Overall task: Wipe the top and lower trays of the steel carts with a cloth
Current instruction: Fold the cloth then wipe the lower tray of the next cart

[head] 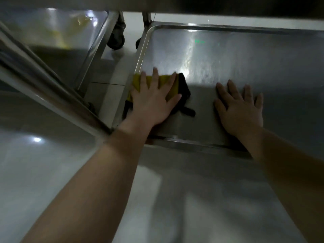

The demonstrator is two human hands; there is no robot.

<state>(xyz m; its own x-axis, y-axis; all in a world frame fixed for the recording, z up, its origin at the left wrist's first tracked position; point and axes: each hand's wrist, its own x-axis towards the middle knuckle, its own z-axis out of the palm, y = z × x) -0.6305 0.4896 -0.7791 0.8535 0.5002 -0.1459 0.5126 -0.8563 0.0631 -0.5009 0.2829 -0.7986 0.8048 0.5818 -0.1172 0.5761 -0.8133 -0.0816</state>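
Left hand (152,102) flat, fingers spread, pressing cloth (164,82) at 9 o'clock of tray (245,58); right hand (241,109) splayed flat on it at 5.

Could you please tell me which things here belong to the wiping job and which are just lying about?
Job: cloth, pressed under the left hand; lower tray beneath it; right hand, flat on that tray; neighbouring cart's tray.
Just about: wheel; floor.
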